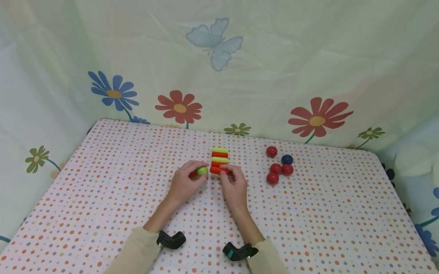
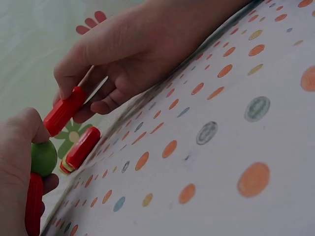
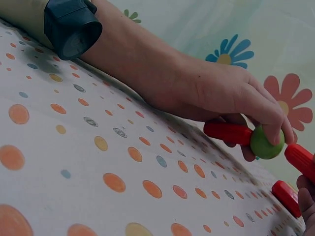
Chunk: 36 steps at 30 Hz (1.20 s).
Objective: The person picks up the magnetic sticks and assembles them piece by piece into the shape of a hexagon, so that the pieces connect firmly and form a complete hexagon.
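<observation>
Two hands at stack [image 1: 219, 160] front. Left hand [image 1: 184, 186] pinches green ball [image 1: 201, 170] on red rod; right hand [image 1: 233, 187] pinches red rod [image 1: 219, 170]. Pieces likely light, rigid, smooth; hold rod mid-length.

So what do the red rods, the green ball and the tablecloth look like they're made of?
Red rods: likely moulded plastic, an even colour with a soft sheen and rounded ends. Green ball: probably plastic too, smooth and uniform, though painted wood cannot be ruled out. Tablecloth: looks like printed fabric, matte and dotted.
</observation>
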Each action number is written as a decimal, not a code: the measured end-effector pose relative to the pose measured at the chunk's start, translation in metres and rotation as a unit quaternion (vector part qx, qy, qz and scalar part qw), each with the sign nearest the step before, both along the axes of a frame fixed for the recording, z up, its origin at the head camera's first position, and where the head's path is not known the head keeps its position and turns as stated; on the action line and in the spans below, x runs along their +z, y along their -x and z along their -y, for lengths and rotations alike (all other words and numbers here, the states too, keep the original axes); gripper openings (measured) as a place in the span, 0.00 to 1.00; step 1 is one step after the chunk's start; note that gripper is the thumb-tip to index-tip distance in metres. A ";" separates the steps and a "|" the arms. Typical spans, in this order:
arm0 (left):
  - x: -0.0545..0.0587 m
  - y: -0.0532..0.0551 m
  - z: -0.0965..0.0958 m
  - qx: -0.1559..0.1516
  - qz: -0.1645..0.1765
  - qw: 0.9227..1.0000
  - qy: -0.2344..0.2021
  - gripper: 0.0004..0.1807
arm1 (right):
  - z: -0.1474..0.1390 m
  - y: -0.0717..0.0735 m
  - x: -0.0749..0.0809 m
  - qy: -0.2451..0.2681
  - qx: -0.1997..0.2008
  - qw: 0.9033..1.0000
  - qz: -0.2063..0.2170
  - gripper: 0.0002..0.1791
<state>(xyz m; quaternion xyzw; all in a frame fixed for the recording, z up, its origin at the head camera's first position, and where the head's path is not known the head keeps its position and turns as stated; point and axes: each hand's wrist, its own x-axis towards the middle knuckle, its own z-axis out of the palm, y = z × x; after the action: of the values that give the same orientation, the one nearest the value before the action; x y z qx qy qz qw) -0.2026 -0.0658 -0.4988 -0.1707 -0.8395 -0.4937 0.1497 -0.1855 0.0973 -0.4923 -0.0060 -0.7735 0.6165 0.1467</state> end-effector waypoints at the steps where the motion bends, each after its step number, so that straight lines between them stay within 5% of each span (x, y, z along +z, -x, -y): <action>1: 0.000 0.000 0.000 -0.001 -0.002 1.000 0.001 0.15 | 0.000 0.000 0.000 -0.001 0.000 1.000 -0.001 0.10; 10: 0.002 0.001 0.002 0.000 -0.015 1.000 0.021 0.15 | 0.002 0.000 0.001 -0.014 0.002 1.000 0.000 0.10; 18: 0.000 -0.010 -0.001 0.000 -0.011 1.000 0.030 0.16 | 0.002 -0.009 -0.002 -0.027 0.001 0.999 0.025 0.10; 36: 0.002 -0.004 -0.002 0.010 -0.059 0.996 0.064 0.15 | 0.001 -0.004 0.003 -0.020 0.014 0.999 0.030 0.11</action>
<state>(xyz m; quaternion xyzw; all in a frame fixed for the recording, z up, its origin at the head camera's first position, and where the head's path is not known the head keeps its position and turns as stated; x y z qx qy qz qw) -0.1990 -0.0642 -0.4972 -0.2001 -0.8605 -0.4267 0.1933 -0.1820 0.0958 -0.4897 -0.0105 -0.7896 0.6028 0.1146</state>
